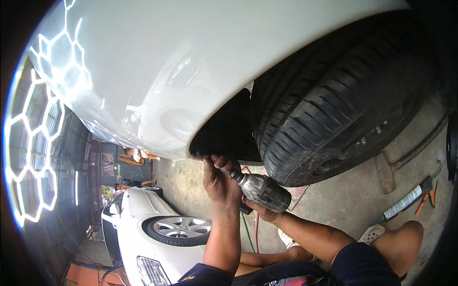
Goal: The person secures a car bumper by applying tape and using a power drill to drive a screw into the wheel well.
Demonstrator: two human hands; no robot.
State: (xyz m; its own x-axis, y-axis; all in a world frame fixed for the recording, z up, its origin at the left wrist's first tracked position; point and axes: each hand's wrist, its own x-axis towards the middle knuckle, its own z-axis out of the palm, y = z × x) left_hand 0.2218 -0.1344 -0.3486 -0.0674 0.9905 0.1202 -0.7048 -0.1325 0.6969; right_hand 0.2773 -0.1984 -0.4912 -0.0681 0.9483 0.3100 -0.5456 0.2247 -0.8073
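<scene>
My right hand [263,210] is closed round the handle of a worn grey and black power driver [265,191]. The driver's nose points up and left, toward my left hand [223,185]. My left hand's fingers are curled together at the lower edge of a white car's bumper [176,109], where it meets the dark wheel arch [224,128]. What those fingers grip is too small and dark to make out, and the driver's tip is partly hidden by them. Just right of both hands is a black tire [324,109], turned outward in the arch.
A hammer [384,172] with a long handle lies on the concrete floor at right, near a caulking gun [405,202] and an orange-handled tool [421,204]. Green [247,231] and red [257,233] hoses run below my hands. Another white car [143,214] stands at left; people are farther back.
</scene>
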